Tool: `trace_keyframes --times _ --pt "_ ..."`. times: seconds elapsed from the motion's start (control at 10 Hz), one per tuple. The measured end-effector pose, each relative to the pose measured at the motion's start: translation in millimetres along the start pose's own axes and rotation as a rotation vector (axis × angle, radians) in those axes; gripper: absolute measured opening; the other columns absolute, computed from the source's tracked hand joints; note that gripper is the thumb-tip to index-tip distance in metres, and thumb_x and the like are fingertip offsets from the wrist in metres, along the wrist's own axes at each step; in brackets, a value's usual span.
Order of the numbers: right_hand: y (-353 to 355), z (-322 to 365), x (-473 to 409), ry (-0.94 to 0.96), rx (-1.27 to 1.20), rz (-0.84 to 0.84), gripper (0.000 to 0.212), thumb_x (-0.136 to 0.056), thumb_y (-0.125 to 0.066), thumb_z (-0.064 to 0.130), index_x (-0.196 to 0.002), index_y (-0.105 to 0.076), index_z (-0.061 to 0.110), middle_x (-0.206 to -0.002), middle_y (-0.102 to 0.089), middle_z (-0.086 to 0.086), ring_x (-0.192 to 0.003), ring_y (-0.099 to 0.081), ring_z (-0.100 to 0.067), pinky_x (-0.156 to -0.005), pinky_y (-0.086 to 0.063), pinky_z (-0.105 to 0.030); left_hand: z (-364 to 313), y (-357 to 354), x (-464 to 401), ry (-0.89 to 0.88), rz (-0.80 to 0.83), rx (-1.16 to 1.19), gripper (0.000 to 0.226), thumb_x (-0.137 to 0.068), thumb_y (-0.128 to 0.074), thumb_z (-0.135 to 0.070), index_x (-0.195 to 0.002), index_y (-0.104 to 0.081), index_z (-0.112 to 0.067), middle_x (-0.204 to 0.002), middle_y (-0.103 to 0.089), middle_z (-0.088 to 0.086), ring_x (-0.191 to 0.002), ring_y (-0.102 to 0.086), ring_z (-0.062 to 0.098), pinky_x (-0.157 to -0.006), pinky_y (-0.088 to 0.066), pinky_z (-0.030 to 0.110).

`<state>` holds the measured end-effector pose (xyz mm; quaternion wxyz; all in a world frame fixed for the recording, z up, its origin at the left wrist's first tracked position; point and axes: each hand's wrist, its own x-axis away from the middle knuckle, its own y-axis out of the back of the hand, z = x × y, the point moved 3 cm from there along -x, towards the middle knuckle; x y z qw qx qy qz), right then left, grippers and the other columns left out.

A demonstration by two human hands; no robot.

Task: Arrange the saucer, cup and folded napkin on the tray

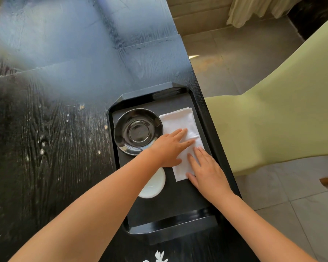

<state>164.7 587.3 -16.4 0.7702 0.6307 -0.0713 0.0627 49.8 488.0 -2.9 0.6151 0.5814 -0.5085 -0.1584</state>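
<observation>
Tray (201, 112) sits at the desk's (55, 129) right edge; wide bare desk lies toward 9 and 12 o'clock. White folded napkin (178, 121) lies at 3 o'clock of the black saucer (138, 130), just beside it; white cup (153, 186) at 6 o'clock of the saucer. Left hand (169, 148) and right hand (206, 171) press flat on the napkin, grip released.

A black wood-grain desk (51, 140) fills the left and centre of the frame, scuffed with pale flecks. At the right stands a pale yellow-green chair (284, 110) on a beige tiled floor (299, 207). A cream curtain (254, 10) hangs at the upper right.
</observation>
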Motion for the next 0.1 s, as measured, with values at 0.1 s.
trace_keyframes --times 0.1 --pt "14.5 1.8 -5.5 -0.002 -0.015 0.108 0.047 -0.089 -0.06 0.031 -0.129 -0.052 0.008 -0.136 -0.052 -0.016 -0.131 -0.043 -0.031 -0.108 -0.037 -0.042 -2.9 8.7 9.5 0.034 -0.028 0.058 0.061 -0.089 -0.056 -0.035 -0.143 -0.031 -0.02 -0.147 -0.036 0.013 -0.134 -0.035 0.03 -0.102 -0.041 0.042"
